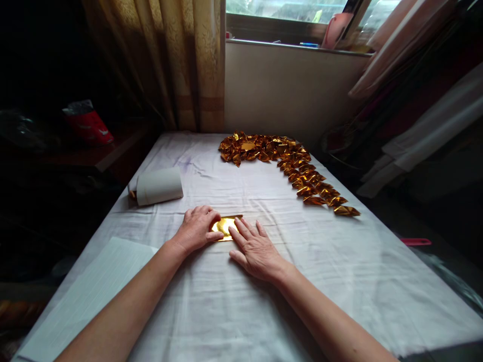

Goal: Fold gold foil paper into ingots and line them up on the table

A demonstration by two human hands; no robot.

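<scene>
A small folded rectangle of shiny gold foil paper (225, 228) lies on the cloth-covered table between my hands. At its left end, my left hand (198, 226) grips it, fingers curled over the far edge and thumb at the near edge. Flat across the right end rests my right hand (256, 249), its fingers stretched out and spread. Farther back, a pile of folded gold foil pieces (264, 147) is heaped near the wall. Rows of similar folded foil pieces (315, 187) run from it toward the right edge.
On the left of the white tablecloth (234, 311) lie a white cylindrical roll (160, 186) and pale sheets of paper (88, 294). A red container (88, 125) stands on a dark side surface. A gold curtain (177, 65) and hanging clothes (426, 130) flank the window.
</scene>
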